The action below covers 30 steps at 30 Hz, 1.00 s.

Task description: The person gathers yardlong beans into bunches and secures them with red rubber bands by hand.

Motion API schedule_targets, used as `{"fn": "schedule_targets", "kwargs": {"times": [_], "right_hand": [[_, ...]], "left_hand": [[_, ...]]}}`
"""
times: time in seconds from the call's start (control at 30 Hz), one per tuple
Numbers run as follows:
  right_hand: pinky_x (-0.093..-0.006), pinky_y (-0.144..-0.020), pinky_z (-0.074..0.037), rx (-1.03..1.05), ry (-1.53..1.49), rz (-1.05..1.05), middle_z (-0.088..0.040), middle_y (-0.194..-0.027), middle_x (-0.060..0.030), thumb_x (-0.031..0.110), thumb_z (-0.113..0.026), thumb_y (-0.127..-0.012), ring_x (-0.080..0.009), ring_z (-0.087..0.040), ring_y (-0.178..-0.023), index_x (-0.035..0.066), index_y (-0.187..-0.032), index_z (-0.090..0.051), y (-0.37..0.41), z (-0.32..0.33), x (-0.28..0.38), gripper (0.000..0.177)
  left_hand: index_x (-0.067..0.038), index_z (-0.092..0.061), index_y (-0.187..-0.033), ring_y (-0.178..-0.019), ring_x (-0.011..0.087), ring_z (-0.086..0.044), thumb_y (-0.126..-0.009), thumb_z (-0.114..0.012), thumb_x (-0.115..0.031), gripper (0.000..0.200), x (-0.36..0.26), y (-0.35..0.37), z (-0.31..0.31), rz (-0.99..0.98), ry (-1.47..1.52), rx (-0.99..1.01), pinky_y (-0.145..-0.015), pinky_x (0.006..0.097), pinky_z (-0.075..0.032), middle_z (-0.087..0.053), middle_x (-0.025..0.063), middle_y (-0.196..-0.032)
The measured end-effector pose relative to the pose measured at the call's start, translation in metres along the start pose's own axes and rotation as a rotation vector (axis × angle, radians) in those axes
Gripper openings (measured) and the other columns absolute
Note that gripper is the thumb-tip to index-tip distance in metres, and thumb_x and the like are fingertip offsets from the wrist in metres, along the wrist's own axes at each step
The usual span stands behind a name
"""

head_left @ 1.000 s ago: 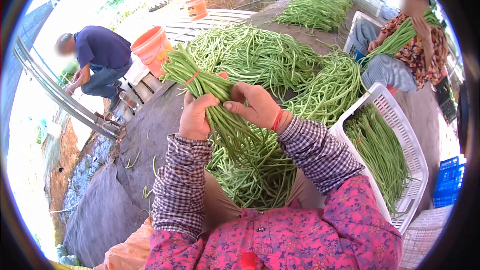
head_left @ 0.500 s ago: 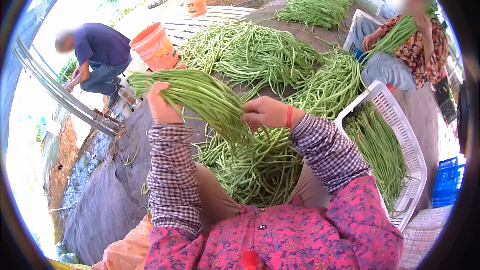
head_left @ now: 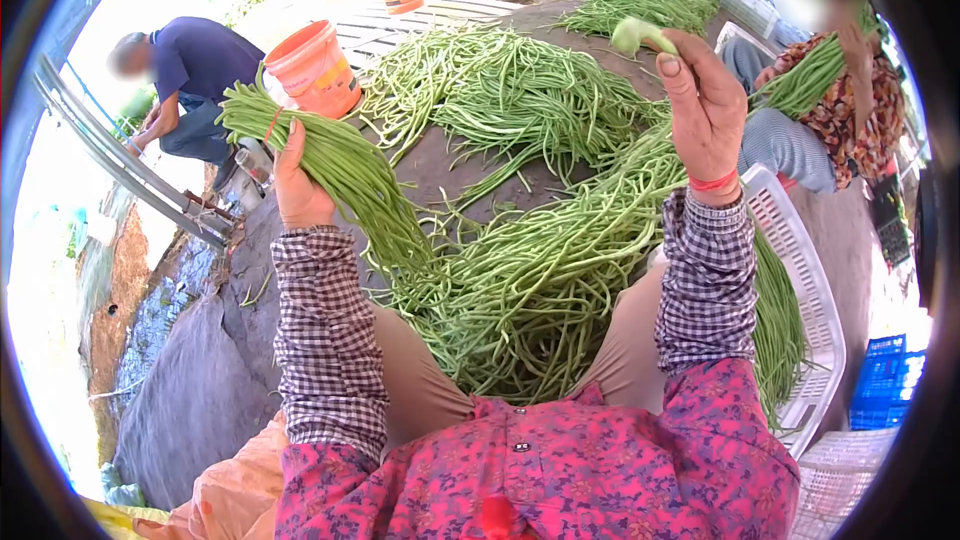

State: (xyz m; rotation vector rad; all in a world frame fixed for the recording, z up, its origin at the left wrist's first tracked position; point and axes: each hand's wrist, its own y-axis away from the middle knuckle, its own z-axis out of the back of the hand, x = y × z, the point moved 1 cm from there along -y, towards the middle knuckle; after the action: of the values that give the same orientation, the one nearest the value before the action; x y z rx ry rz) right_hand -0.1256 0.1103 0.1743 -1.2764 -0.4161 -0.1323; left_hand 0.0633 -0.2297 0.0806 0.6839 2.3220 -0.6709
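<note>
My left hand (head_left: 303, 190) is wrapped round a bundle of long beans (head_left: 355, 160), its upper end tied with a reddish band and its lower ends hanging over the pile. Up on the right, my right hand (head_left: 708, 120) pinches a short, pale green bean piece (head_left: 640, 37) between thumb and fingers; it is somewhat blurred. Between my knees and stretching to the right lies a loose heap of long beans (head_left: 540, 280). A second heap of beans (head_left: 530, 100) lies just beyond it.
A white crate (head_left: 800, 230) with bundled beans stands at my right. Orange buckets (head_left: 315, 70) stand at the back left. One person (head_left: 210, 70) crouches at left; another person (head_left: 850, 120) sits at right holding beans. Blue crates (head_left: 885, 385) stand at far right.
My right hand has left the bundle and risen to the right with a bean piece. My left hand has moved the bundle slightly left and down.
</note>
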Motion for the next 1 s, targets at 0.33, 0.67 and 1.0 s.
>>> {"fn": "schedule_targets", "kwargs": {"times": [0.33,0.67,1.0], "right_hand": [[-0.027,-0.084,-0.048,0.616,-0.446,-0.578,-0.065,-0.099,-0.0089,0.028,-0.066,-0.085,-0.0151,-0.06,-0.094,-0.002,-0.104,-0.063,0.054,-0.089,-0.023,0.035],[-0.0303,-0.087,-0.046,0.695,-0.736,-0.705,-0.064,-0.101,-0.0076,0.025,-0.085,-0.064,-0.0146,-0.058,-0.094,-0.005,-0.112,-0.056,0.083,-0.142,0.0,0.063],[-0.026,-0.079,-0.049,0.633,-0.894,-0.856,-0.063,-0.095,-0.0067,0.028,-0.078,-0.075,-0.0113,-0.059,-0.086,-0.004,-0.108,-0.055,0.076,-0.117,-0.024,0.051]], "left_hand": [[-0.003,-0.052,-0.111,-0.069,0.0192,-0.054,-0.079,-0.041,-0.075,0.08,0.018,0.003,-0.04,0.05,0.365,0.655,-0.058,0.0357,-0.047,-0.054,0.0097,-0.085],[-0.001,-0.053,-0.111,-0.095,0.0274,-0.061,-0.079,-0.03,-0.078,0.087,0.055,0.032,-0.069,0.309,0.249,0.275,-0.082,0.0415,-0.051,-0.06,0.0141,-0.103],[0.006,-0.05,-0.118,-0.094,0.026,-0.064,-0.077,-0.053,0.007,0.042,0.045,0.052,-0.079,0.464,0.018,0.335,-0.081,0.0375,-0.055,-0.061,0.0178,-0.111]]}}
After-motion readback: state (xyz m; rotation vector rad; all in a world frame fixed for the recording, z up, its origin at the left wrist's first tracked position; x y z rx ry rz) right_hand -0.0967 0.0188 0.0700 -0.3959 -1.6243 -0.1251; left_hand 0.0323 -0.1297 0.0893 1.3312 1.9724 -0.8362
